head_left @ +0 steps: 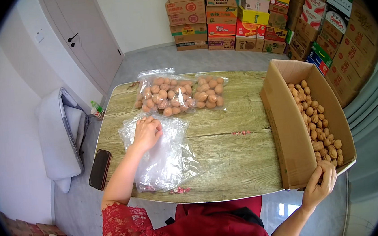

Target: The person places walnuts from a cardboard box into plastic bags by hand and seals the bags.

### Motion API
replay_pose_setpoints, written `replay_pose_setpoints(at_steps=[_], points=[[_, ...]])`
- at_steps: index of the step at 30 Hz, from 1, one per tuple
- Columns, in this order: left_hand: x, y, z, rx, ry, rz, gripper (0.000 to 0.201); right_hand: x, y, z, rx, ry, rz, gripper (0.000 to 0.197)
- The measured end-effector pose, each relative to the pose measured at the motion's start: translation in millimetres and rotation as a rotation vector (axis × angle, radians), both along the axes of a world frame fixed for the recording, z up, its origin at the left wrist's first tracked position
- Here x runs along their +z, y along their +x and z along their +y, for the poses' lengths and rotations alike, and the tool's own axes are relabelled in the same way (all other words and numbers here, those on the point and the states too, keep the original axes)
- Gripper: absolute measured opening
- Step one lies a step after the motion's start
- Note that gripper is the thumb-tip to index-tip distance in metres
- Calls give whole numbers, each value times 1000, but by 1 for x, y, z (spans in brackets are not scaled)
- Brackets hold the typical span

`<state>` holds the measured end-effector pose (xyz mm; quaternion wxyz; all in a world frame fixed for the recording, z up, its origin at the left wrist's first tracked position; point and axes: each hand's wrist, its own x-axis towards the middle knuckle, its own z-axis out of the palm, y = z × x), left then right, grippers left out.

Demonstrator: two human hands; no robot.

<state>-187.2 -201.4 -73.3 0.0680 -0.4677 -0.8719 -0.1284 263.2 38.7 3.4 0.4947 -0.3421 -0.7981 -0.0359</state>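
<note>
A stack of clear, flat plastic bags (161,161) lies on the left half of the wood-patterned table. My left hand (147,133) is over its far end, fingers curled and pinching at the top bag. At the right stands a long open cardboard box (292,140) with loose walnuts (317,124) inside. My right hand (320,185) grips the near rim of this box, its fingertips hidden over the inner side. Beyond the stack, filled clear bags of walnuts (167,95) rest side by side, another bag (209,91) at their right end.
A dark phone (99,169) lies at the table's left edge. Stacked cartons (187,19) line the far wall and the right side. A grey folded cushioned item (60,133) and a bottle (97,108) stand on the floor at left, near a closed door (83,37).
</note>
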Motion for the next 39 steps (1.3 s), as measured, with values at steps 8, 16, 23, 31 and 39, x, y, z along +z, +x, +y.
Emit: replay_pose_setpoints(at_steps=[8, 16, 23, 31, 39], points=[[37, 22, 17, -108, 91, 174, 9, 25, 4, -1, 172, -167, 64, 11], [117, 96, 78, -471, 245, 118, 22, 69, 17, 101, 243, -498, -694, 51], [132, 161, 128, -921, 296, -82, 42, 30, -3, 164, 586, -1014, -1191, 101], [114, 186, 152, -1040, 392, -151, 51, 25, -43, 145, 274, -1159, -1569, 106], [102, 182, 160, -1018, 405, -175, 26, 13, -13, 139, 373, -1391, -1052, 95]])
